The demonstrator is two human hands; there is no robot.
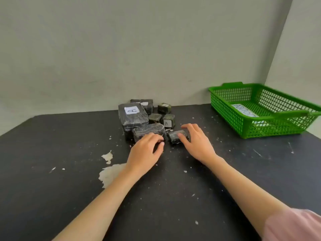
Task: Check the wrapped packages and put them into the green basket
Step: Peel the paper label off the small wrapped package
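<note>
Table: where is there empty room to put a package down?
Free: the wide stretch of table left of the package pile, beyond the white scraps; the strip between pile and green basket; the near part between the forearms. Crowded: around the pile, where the left hand grips the long package and the right hand the small package.

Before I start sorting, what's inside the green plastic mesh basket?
Only a white paper label with blue lettering lies in the green plastic mesh basket. Nothing else shows there; its near wall partly screens the floor.
</note>
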